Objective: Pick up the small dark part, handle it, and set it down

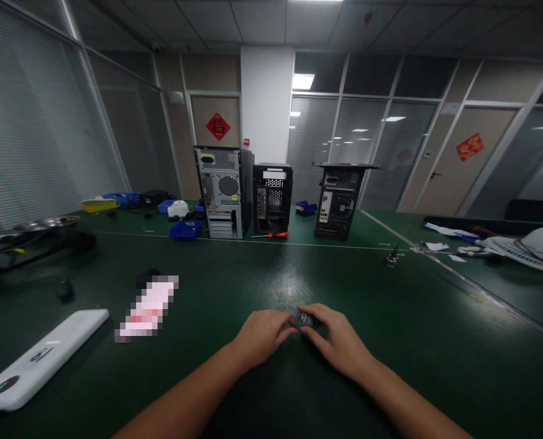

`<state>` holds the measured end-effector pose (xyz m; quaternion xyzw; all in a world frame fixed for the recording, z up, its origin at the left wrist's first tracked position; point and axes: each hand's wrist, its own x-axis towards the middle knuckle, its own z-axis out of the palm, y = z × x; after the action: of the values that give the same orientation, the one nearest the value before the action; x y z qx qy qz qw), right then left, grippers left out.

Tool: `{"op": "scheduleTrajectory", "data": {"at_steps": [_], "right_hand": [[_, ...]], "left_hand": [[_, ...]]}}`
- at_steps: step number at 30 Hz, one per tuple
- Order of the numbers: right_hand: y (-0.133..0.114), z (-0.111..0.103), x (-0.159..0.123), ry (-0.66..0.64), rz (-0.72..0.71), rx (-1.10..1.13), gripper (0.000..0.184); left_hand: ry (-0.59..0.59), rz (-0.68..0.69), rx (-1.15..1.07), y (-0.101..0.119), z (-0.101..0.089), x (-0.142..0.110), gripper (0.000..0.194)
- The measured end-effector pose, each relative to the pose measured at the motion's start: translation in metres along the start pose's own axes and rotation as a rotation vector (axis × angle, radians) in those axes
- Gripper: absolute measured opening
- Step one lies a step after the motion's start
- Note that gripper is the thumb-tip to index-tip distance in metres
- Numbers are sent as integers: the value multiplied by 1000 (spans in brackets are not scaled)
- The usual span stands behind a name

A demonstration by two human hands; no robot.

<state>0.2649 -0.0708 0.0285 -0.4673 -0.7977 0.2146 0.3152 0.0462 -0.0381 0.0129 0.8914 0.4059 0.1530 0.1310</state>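
Just above the green tabletop (pixel 198 372), both my hands meet in front of me. The thumb and fingers of my right hand (pixel 338 335) are closed around a small grey cylindrical part (pixel 305 318), whose end face points toward the left hand. Its exact kind is too small and blurred to tell. My left hand (pixel 265 332) is pinched right beside that end; whatever its fingertips hold, if anything, is hidden or too small to name.
Three computer cases, a tall one (pixel 221 189), a small one (pixel 271 201) and one with a lid on top (pixel 338 204), stand at the back. A red screwdriver (pixel 278 235) lies before them. A white device (pixel 43 360) lies left; a dark metal part (pixel 391 259) stands right.
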Motion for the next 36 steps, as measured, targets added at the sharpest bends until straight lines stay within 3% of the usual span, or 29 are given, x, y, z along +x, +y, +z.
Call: {"op": "scheduleTrajectory", "data": {"at_steps": [3,8,17,21,24,28,32,36], "right_hand": [[-6,2,-1,-84,-44,41,35],[-11,-2,0,-112,-53,95,34],[-7,-18,2,-69,64,164,26],[33,-57,11,32,179,112,33],[85,-102,12,182,339,-34,43],[157,-150,-8,400,611,-271,45],[204,-169,-34,434,688,-416,46],[222,-173,-44,442,671,-564,43]], "left_hand": [[-8,63,4,-3,0,0,23],[18,103,-20,-6,-1,0,25],[61,68,-95,-2,-4,-1,24],[41,29,-92,-4,-5,-2,23],[38,-16,-90,-7,-5,-1,24],[44,-53,-89,-10,-6,1,24],[27,-97,-96,-11,-7,3,24],[15,-117,-115,-13,-6,6,23]]}}
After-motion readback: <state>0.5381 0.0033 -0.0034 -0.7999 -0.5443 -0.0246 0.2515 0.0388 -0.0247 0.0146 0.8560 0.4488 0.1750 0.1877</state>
